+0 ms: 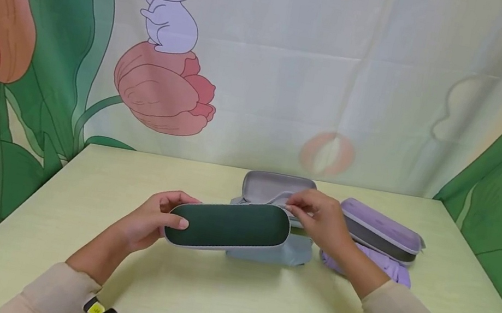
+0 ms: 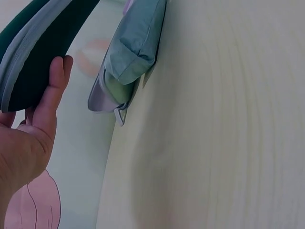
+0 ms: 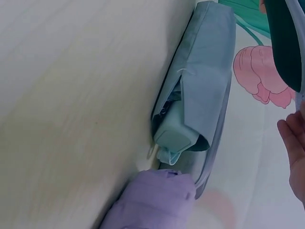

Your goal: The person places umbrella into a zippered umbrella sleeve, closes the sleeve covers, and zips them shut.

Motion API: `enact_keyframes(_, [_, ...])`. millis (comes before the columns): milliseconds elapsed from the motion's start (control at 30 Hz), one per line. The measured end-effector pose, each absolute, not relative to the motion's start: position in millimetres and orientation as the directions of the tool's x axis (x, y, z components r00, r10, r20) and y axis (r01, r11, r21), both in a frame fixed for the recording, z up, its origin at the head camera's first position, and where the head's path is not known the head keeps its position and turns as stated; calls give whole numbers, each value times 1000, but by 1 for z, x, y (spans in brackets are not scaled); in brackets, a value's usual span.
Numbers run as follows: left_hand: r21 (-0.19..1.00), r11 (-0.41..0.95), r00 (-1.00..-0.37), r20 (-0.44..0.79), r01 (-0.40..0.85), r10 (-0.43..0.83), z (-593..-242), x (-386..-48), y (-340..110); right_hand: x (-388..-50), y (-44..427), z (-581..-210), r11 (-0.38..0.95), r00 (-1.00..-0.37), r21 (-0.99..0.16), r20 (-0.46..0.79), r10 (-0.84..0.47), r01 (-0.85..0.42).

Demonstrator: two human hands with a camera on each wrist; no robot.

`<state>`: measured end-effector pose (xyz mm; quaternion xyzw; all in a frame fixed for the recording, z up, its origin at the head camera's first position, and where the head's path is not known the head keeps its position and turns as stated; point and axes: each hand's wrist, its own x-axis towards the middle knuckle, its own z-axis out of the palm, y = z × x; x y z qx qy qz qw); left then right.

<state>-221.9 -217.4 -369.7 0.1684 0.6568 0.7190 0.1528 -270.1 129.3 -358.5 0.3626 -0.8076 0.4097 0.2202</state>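
A dark green, elongated zip case [image 1: 229, 225] with a pale grey edge is held up above the table. My left hand [image 1: 150, 223] grips its left end, thumb on the dark face and fingers behind. At the case's right end, my right hand [image 1: 322, 221] pinches a small grey tab [image 3: 299, 100] with thumb and fingertips; the tab is only partly visible. Behind and below the case lies a blue-grey folded umbrella [image 3: 205, 81], its rounded handle [image 3: 177, 129] showing in the right wrist view. An open grey case [image 1: 270, 187] stands behind the umbrella.
To the right, a purple and dark grey zip case [image 1: 380, 231] lies behind a purple folded umbrella [image 1: 382, 264], partly under my right forearm. The pale table [image 1: 187, 301] ends at a printed curtain [image 1: 265, 70] with a rabbit and tulips.
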Motion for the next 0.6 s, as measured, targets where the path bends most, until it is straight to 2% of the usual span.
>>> enact_keyframes(233, [996,-81,-866,76,41,494,-370,-225,-220,-268,123,-356,290,-589,-520,626,-511,-803])
enact_keyframes(600, [996,-85,-931,31,0,363,-374,-221,-218,-265,122,-356,385,-693,-601,443,-568,-700])
